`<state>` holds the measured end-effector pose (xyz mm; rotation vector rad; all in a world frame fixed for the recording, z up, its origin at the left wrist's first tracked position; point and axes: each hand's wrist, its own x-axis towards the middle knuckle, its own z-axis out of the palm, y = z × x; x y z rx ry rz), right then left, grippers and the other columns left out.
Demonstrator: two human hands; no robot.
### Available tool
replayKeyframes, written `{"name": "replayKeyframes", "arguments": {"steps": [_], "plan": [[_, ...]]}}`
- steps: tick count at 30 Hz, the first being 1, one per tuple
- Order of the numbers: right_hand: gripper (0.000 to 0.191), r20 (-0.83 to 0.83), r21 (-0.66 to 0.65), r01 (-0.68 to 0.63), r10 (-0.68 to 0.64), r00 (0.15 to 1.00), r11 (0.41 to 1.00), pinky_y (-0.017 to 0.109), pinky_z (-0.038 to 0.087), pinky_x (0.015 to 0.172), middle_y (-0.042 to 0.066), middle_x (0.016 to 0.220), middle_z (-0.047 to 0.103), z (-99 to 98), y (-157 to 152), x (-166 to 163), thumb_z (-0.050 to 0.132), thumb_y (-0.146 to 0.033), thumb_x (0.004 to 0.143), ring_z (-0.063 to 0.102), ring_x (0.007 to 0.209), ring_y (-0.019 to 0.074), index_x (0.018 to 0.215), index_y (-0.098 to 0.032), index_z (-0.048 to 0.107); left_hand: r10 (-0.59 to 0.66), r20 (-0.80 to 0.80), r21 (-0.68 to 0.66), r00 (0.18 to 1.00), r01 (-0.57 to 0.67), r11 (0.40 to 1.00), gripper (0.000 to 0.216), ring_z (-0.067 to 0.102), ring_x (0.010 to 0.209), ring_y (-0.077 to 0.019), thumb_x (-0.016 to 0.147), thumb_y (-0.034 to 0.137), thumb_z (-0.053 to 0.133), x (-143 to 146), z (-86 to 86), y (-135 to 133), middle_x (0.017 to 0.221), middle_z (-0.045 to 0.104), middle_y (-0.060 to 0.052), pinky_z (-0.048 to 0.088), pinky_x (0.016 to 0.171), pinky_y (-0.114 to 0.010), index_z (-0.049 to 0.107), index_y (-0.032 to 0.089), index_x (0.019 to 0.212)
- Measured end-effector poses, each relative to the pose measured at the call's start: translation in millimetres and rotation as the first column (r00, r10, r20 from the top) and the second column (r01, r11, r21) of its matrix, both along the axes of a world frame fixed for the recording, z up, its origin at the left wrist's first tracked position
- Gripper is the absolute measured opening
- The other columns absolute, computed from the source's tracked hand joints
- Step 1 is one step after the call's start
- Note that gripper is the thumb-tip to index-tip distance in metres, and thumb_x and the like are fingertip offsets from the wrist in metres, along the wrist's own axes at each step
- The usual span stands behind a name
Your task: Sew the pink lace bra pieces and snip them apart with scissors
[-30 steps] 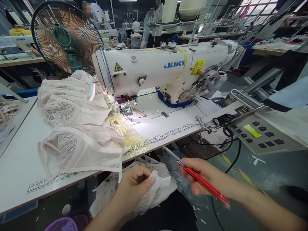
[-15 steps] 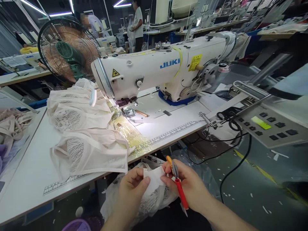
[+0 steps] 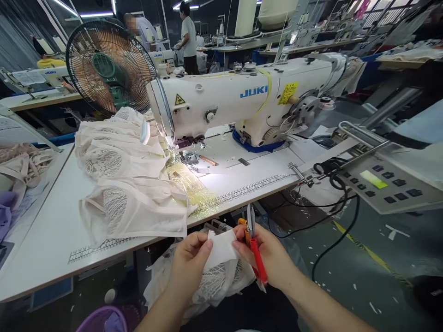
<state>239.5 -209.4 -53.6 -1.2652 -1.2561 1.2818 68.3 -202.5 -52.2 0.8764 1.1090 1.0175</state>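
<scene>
My left hand point(image 3: 194, 254) pinches one corner of a cream bra point(image 3: 221, 246) between thumb and fingers, just past the table's front edge. At the opposite corner, my right hand point(image 3: 260, 253) pinches the same bra, so its plain white edge is stretched between them. Lace patterning shows on the part hanging below. Tucked in my right hand are scissors point(image 3: 256, 259) with red and orange handles, their metal tip pointing up. Fingers hide part of them. More cream bras point(image 3: 138, 207) lie in a pile on the table point(image 3: 51, 221) to the left.
A white sewing machine point(image 3: 221, 101) stands on the table, its lamp lit. An orange-handled tool point(image 3: 207, 160) lies by the needle. A control panel point(image 3: 391, 182) juts out at right. A fan point(image 3: 110, 67) stands behind, and a purple bin point(image 3: 104, 318) below left. Two people are farther back.
The scissors have turned more upright in my right hand. The bra's white edge is pulled flatter and wider between my hands. The camera view has shifted slightly.
</scene>
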Motion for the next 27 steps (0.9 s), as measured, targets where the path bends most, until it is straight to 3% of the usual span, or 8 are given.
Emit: {"name": "replayKeyframes", "arguments": {"steps": [5,8,12,15,18,19,23,27], "plan": [[0.021,0.002,0.033,-0.009,0.009,1.0,0.999,0.029,0.045,0.06,0.0,0.075,0.055,5.0,8,-4,0.065,-0.034,0.071,0.051,0.064,0.0142,0.076,-0.021,0.049,0.044,-0.09,0.234,0.995,-0.022,0.972,0.026,0.05,0.059,-0.0103,0.076,0.037,0.066,-5,-3.7,7,0.066,0.056,0.002,0.039,0.053,-0.019,0.059,0.018,0.092],[0.021,0.053,0.076,0.005,-0.009,0.999,0.997,0.028,0.045,0.057,-0.001,0.072,0.054,10.0,17,-11,0.064,-0.033,0.07,0.05,0.059,0.0137,0.075,-0.021,0.048,0.129,-0.232,0.423,0.964,-0.02,0.906,0.023,0.051,0.058,-0.0105,0.081,0.029,0.059,-13,-2.3,19,0.068,0.056,0.002,0.04,0.053,-0.02,0.058,0.021,0.102],[0.013,0.192,0.145,-0.098,0.069,0.979,0.985,0.032,0.048,0.062,0.003,0.075,0.061,26.0,38,-19,0.056,-0.033,0.074,0.058,0.068,0.0188,0.077,-0.021,0.052,0.258,-0.586,0.621,0.768,0.222,0.751,0.019,0.061,0.076,-0.0175,0.082,0.022,0.053,-38,6.6,46,0.082,0.066,-0.004,0.046,0.07,-0.028,0.064,0.021,0.096],[0.011,0.498,0.154,-0.211,0.108,0.86,0.965,0.03,0.046,0.058,0.003,0.071,0.062,39.6,61,-12,0.052,-0.033,0.076,0.059,0.064,0.0196,0.074,-0.022,0.052,0.314,-0.748,0.577,0.584,0.339,0.743,0.02,0.063,0.078,-0.0209,0.082,0.024,0.048,-70,15.3,64,0.082,0.069,-0.005,0.047,0.072,-0.032,0.067,0.021,0.087],[0.018,0.84,0.103,-0.27,0.061,0.538,0.957,0.027,0.039,0.05,0.001,0.063,0.059,47.1,93,8,0.055,-0.032,0.076,0.056,0.058,0.0182,0.063,-0.023,0.047,0.364,-0.803,0.524,0.472,0.268,0.808,0.02,0.063,0.08,-0.0222,0.081,0.029,0.049,-117,22.8,71,0.084,0.07,-0.005,0.048,0.074,-0.032,0.067,0.021,0.082],[0.021,0.875,0.101,-0.264,0.041,0.482,0.959,0.027,0.037,0.048,0.001,0.061,0.058,48.1,105,16,0.057,-0.032,0.075,0.055,0.056,0.0182,0.06,-0.023,0.046,0.39,-0.805,0.521,0.446,0.218,0.825,0.02,0.063,0.081,-0.0226,0.079,0.031,0.05,-135,25.1,71,0.085,0.071,-0.005,0.048,0.075,-0.032,0.067,0.021,0.081],[0.027,0.922,0.133,-0.2,-0.047,0.384,0.971,0.028,0.031,0.046,0.001,0.052,0.052,47.8,153,49,0.066,-0.022,0.065,0.053,0.052,0.0196,0.051,-0.023,0.043,0.495,-0.795,0.524,0.35,-0.016,0.852,0.017,0.063,0.081,-0.0244,0.071,0.035,0.056,-194,35.4,60,0.082,0.071,-0.004,0.048,0.077,-0.032,0.067,0.022,0.075],[0.033,0.933,0.159,-0.167,-0.093,0.346,0.973,0.032,0.036,0.051,0.003,0.049,0.05,48.8,191,64,0.067,-0.018,0.065,0.059,0.055,0.0243,0.045,-0.023,0.041,0.544,-0.712,0.531,0.443,-0.165,0.831,0.014,0.062,0.077,-0.0232,0.068,0.033,0.061,-194,46.7,34,0.078,0.071,-0.004,0.049,0.073,-0.031,0.066,0.021,0.073]]}}
